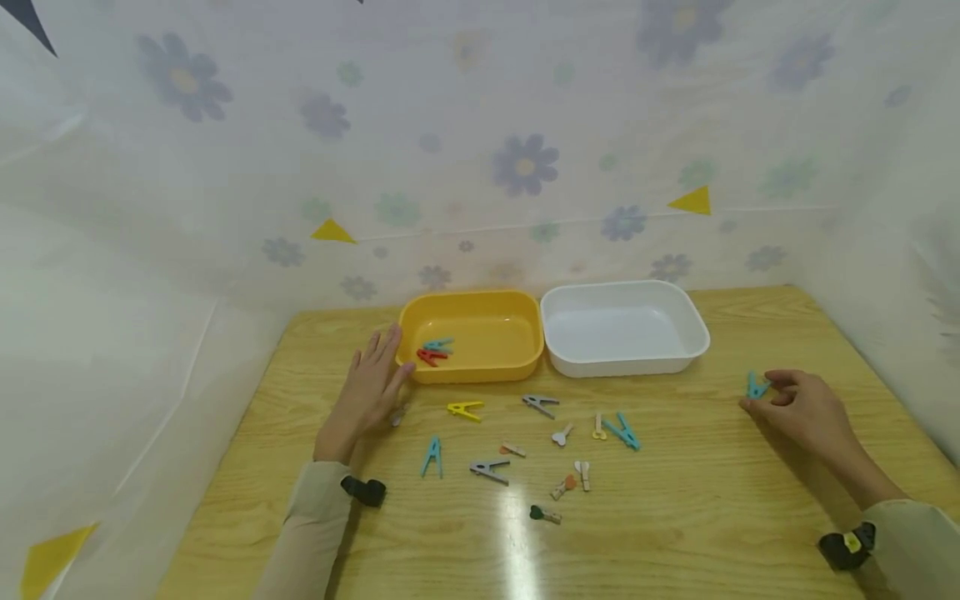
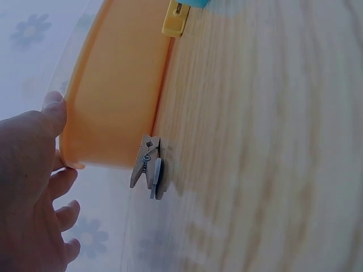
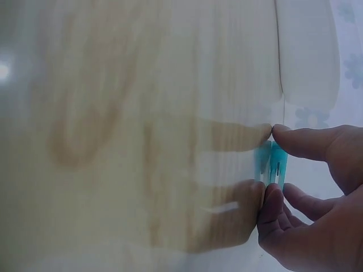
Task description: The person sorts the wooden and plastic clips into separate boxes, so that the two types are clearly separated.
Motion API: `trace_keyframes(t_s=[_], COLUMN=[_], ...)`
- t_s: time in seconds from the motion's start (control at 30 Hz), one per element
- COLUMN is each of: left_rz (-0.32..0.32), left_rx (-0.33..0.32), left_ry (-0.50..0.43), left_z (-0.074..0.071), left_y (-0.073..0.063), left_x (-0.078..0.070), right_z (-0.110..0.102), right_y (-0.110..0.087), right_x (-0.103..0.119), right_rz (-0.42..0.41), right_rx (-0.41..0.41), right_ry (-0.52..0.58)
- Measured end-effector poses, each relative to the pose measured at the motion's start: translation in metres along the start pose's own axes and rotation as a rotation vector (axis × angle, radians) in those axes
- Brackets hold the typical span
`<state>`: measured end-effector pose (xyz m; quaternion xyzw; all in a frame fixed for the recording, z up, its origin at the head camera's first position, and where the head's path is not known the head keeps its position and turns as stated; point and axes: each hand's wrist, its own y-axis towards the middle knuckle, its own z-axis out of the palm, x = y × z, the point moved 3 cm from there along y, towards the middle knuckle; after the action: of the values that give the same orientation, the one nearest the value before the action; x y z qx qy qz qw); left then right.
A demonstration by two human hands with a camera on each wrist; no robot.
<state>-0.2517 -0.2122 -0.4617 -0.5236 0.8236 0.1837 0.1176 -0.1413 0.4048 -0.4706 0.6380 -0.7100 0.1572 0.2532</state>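
Note:
At the left end of the yellow tray [image 1: 517, 367], my left hand [image 1: 369, 390] grips the corner, thumb on the near side and fingers along the outer side. A small wooden clothespin [image 2: 148, 164] stands near the tray's base by that hand. Two clothespins lie in this tray, one red [image 1: 431, 357] and one blue [image 1: 437, 344]. Far to the right, my right hand [image 1: 806, 412] pinches a blue clothespin [image 3: 277, 163] between thumb and fingers, right at the tabletop. Part of that clothespin is hidden by the fingertips.
A white tray [image 1: 622, 365] stands against the yellow one. Scattered in front are a yellow clothespin [image 1: 466, 411], grey clothespins [image 1: 490, 471], blue clothespins [image 1: 432, 457] and several small wooden ones [image 1: 584, 475]. A flowered curtain [image 1: 480, 208] hangs behind the wooden table [image 1: 675, 517].

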Motion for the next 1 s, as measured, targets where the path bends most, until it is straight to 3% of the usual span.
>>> trace_keyframes(t_s=[0.63, 1.0], left_rz=[0.009, 0.007], left_rx=[-0.003, -0.002], left_ry=[-0.010, -0.011], left_z=[-0.003, -0.002], left_y=[0.001, 0.000], left_x=[-0.003, -0.002], right_z=[-0.005, -0.011], right_y=[-0.005, -0.002], right_x=[0.001, 0.020], right_rz=[0.047, -0.026], right_rx=[0.040, -0.016], right_ry=[0.068, 0.067])
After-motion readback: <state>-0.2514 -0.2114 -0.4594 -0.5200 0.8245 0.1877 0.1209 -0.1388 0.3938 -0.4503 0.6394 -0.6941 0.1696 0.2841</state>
